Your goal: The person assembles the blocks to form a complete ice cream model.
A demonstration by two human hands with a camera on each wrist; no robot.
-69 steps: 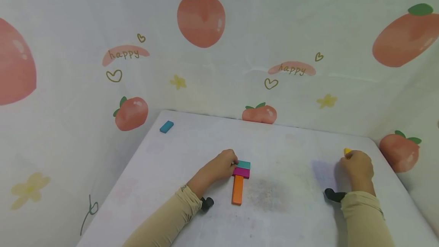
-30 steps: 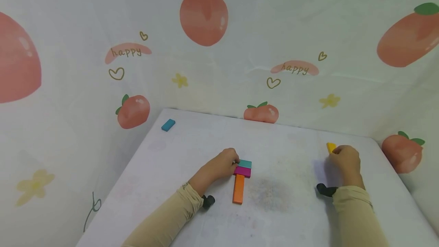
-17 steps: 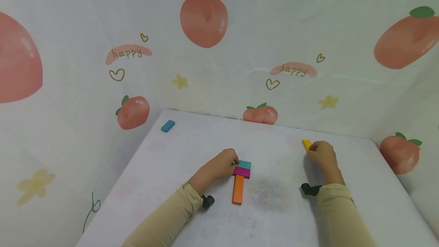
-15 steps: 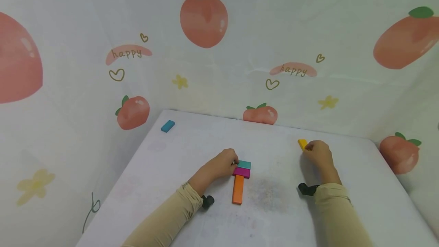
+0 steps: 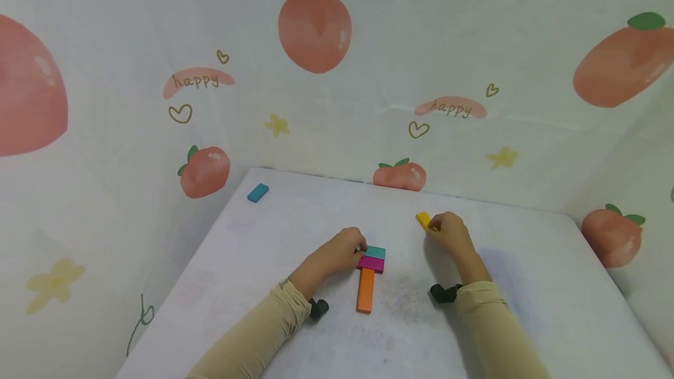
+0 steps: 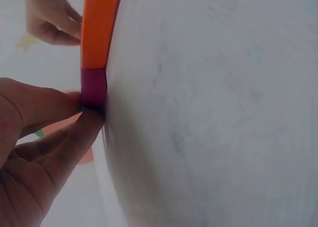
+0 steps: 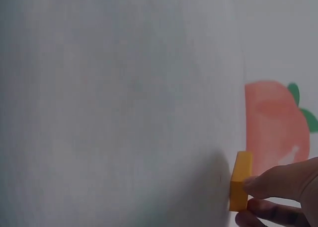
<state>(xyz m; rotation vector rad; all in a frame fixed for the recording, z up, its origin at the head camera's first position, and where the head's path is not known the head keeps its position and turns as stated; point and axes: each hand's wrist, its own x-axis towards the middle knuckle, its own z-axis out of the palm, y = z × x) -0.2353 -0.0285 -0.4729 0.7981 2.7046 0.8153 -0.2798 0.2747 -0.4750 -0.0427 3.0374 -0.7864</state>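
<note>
White sheeting (image 5: 379,83) printed with red-orange peaches (image 5: 315,34), yellow flowers (image 5: 277,125) and the word "happy" backs a pale, faintly stained tabletop (image 5: 316,206). Mid-table, we record three pieces in a T: a long, flat orange block (image 5: 365,291) running near to far, its far end against a rectangular magenta block (image 5: 372,265), and a rectangular teal block (image 5: 376,252) along the magenta block's far side. Our left hand (image 5: 337,252) is at the T's left side, thumb and finger pinching the left end of the teal block, a fingertip also against the magenta block; the left wrist view shows this contact in shadow, and how firm it is we cannot tell. To the right and slightly farther off, our right hand (image 5: 453,235) pinches a small, rectangular yellow block (image 5: 423,220) between thumb and fingers, its free end pointing far and left. The yellow block is apart from the T; whether it touches the tabletop we cannot tell. Near the far left corner lies a small, rectangular blue block (image 5: 258,193), well apart from both hands. We note beige fabric sleeves (image 5: 253,335) on both arms, with a black fitting (image 5: 319,309) at each wrist. A grey smudge (image 5: 405,300) marks the tabletop just right of the orange block.
</note>
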